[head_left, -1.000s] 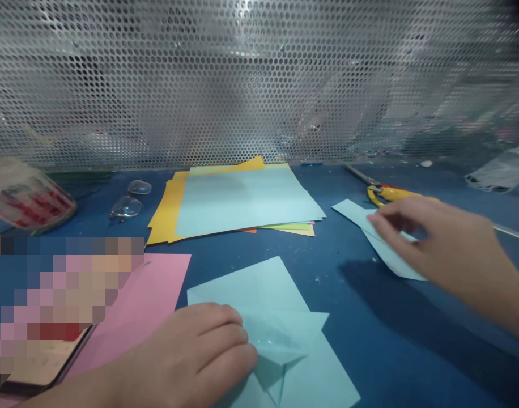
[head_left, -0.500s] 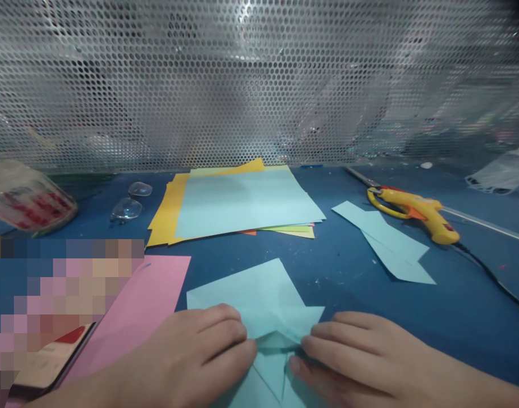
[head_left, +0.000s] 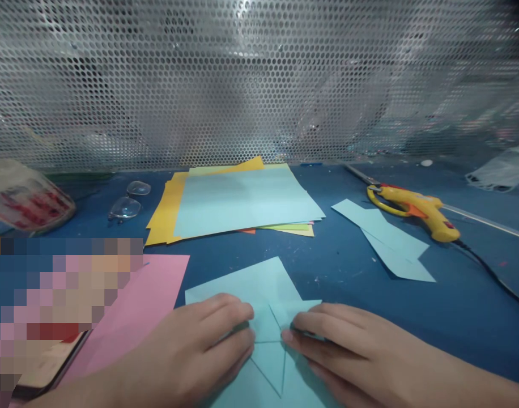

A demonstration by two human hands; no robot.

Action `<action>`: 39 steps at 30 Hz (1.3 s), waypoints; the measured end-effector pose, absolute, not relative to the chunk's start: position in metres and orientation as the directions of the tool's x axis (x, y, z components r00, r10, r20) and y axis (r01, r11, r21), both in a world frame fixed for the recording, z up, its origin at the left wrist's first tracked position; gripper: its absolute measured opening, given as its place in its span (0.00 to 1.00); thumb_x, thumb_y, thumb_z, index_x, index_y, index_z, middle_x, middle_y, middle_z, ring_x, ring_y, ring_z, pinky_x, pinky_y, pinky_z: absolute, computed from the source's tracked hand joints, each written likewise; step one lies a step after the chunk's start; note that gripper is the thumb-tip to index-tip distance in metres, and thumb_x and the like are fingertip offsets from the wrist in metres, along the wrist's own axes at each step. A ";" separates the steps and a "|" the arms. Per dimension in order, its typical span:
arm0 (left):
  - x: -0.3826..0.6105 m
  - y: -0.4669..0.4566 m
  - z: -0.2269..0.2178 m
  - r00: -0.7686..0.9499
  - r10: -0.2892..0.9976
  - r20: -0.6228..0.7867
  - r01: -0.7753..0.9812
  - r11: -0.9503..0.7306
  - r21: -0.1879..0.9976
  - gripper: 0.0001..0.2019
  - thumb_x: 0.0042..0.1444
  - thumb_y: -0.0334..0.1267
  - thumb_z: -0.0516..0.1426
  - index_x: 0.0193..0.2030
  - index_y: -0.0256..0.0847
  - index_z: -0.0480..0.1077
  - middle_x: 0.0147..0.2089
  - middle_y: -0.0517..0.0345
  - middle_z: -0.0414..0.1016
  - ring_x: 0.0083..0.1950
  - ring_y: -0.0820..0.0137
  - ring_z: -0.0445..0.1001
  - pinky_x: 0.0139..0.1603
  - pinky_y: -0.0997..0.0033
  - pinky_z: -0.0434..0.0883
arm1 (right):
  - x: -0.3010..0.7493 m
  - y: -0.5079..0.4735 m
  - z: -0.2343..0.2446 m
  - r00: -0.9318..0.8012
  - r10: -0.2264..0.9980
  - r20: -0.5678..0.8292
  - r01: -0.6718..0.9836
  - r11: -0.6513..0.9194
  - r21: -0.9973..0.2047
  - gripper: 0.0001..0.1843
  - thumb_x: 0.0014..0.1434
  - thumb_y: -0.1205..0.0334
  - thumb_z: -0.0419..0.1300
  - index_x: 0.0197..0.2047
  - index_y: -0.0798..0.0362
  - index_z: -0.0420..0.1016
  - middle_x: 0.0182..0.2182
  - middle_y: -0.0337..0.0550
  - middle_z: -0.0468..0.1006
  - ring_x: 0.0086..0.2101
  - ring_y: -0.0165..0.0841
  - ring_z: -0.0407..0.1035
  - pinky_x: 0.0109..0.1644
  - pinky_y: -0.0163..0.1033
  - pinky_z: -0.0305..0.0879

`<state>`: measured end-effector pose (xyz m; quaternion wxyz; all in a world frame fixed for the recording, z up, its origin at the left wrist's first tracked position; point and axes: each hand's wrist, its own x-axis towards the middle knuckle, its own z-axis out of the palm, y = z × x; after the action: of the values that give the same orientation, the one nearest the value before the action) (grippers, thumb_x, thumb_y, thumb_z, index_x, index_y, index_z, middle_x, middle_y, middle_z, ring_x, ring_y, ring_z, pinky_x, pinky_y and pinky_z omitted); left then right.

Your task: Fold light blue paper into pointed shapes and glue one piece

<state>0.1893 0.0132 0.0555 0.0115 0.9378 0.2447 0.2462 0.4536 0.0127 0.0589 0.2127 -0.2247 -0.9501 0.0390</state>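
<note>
A folded sheet of light blue paper (head_left: pixel 268 371) lies at the front of the table, its creases and overlapping flaps showing between my hands. My left hand (head_left: pixel 212 340) grips the paper's left side, fingers bent and fingertips at the fold. From the other side my right hand (head_left: pixel 340 345) has hold of the fold's right end, its forefinger and thumb close together. Both palms hide the paper's side edges. Beyond the sheet's upper corner, a stack of coloured paper (head_left: pixel 246 198) has light blue on top and yellow sticking out.
Pink paper (head_left: pixel 161 289) and a phone (head_left: pixel 51 362), partly pixelated, lie at left. Behind them are eyeglasses (head_left: pixel 126 208) and a tipped jar (head_left: pixel 30 195). Light blue paper strips (head_left: pixel 382 238), a yellow glue gun (head_left: pixel 425 212) and scissors (head_left: pixel 365 177) lie at right. A perforated metal screen (head_left: pixel 259 85) closes the back.
The raised, buckled fold between my hands now lies flatter, with a straight crease across it. My left fingertips have shifted slightly away from me, and my right fingers have regrouped at the fold.
</note>
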 end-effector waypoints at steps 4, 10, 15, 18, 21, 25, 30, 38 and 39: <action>0.189 0.015 0.059 0.786 0.402 0.471 0.427 -0.903 0.058 0.17 0.74 0.30 0.44 0.45 0.35 0.74 0.49 0.53 0.81 0.49 0.69 0.78 0.56 0.71 0.72 | 0.453 0.014 0.059 -0.820 0.439 0.367 0.405 0.898 -0.172 0.25 0.73 0.69 0.40 0.46 0.61 0.80 0.35 0.49 0.81 0.32 0.33 0.76 0.40 0.35 0.76; 0.190 0.016 0.067 0.860 0.337 0.384 0.377 -0.926 -0.031 0.24 0.74 0.26 0.36 0.51 0.36 0.73 0.55 0.58 0.78 0.50 0.68 0.79 0.49 0.70 0.75 | 0.453 0.014 0.055 -0.836 0.392 0.385 0.370 0.919 -0.134 0.23 0.73 0.72 0.42 0.50 0.63 0.80 0.44 0.50 0.83 0.37 0.33 0.76 0.45 0.36 0.75; 0.190 0.014 0.061 0.864 0.364 0.347 0.387 -0.922 0.005 0.24 0.73 0.27 0.37 0.52 0.37 0.74 0.56 0.56 0.78 0.51 0.66 0.78 0.50 0.67 0.75 | 0.455 0.014 0.054 -0.834 0.343 0.433 0.357 0.933 -0.052 0.25 0.75 0.70 0.41 0.48 0.59 0.81 0.48 0.43 0.83 0.42 0.30 0.76 0.48 0.34 0.73; 0.192 0.012 0.056 0.842 0.409 0.353 0.417 -0.907 0.057 0.21 0.73 0.28 0.40 0.49 0.37 0.74 0.55 0.56 0.78 0.50 0.65 0.77 0.50 0.66 0.75 | 0.456 0.013 0.053 -0.841 0.341 0.421 0.363 0.931 -0.029 0.25 0.75 0.70 0.41 0.48 0.57 0.82 0.49 0.40 0.83 0.44 0.29 0.75 0.50 0.34 0.71; 0.193 0.009 0.052 0.831 0.456 0.319 0.454 -0.887 0.087 0.18 0.72 0.28 0.43 0.49 0.38 0.74 0.55 0.57 0.79 0.50 0.65 0.76 0.50 0.66 0.73 | 0.457 0.013 0.052 -0.853 0.352 0.386 0.376 0.926 -0.012 0.25 0.74 0.71 0.41 0.50 0.57 0.81 0.51 0.41 0.82 0.43 0.29 0.75 0.54 0.33 0.69; 0.194 0.006 0.053 0.842 0.449 0.300 0.465 -0.885 0.022 0.21 0.73 0.28 0.40 0.51 0.38 0.74 0.55 0.58 0.78 0.50 0.65 0.76 0.52 0.64 0.70 | 0.458 0.015 0.051 -0.848 0.359 0.391 0.366 0.929 -0.058 0.24 0.73 0.70 0.42 0.49 0.58 0.81 0.50 0.43 0.82 0.43 0.30 0.75 0.56 0.32 0.67; 0.197 0.003 0.058 0.854 0.427 0.297 0.460 -0.887 -0.046 0.25 0.73 0.27 0.35 0.54 0.37 0.72 0.55 0.58 0.79 0.50 0.65 0.76 0.51 0.64 0.68 | 0.456 0.014 0.051 -0.820 0.385 0.424 0.362 0.922 -0.138 0.23 0.73 0.70 0.43 0.50 0.60 0.80 0.50 0.44 0.82 0.40 0.31 0.75 0.54 0.33 0.69; 0.196 0.002 0.058 0.851 0.483 0.206 0.493 -0.870 0.000 0.26 0.74 0.29 0.33 0.57 0.40 0.71 0.62 0.58 0.73 0.55 0.65 0.72 0.55 0.62 0.67 | 0.480 0.039 0.056 -0.749 0.415 0.517 0.496 0.868 0.023 0.17 0.64 0.71 0.49 0.46 0.51 0.77 0.44 0.41 0.84 0.40 0.31 0.77 0.51 0.40 0.70; 0.194 0.002 0.058 0.854 0.479 0.200 0.490 -0.872 -0.002 0.27 0.74 0.29 0.33 0.58 0.40 0.71 0.62 0.58 0.73 0.55 0.65 0.72 0.55 0.62 0.67 | 0.491 0.050 0.058 -0.679 0.495 0.542 0.627 0.775 0.077 0.17 0.66 0.67 0.47 0.43 0.47 0.77 0.42 0.37 0.85 0.40 0.30 0.77 0.50 0.38 0.70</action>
<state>0.1943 0.0023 0.0580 -0.0265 0.9626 0.2516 0.0972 0.4908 0.0501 0.0584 0.2548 -0.3091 -0.9071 -0.1294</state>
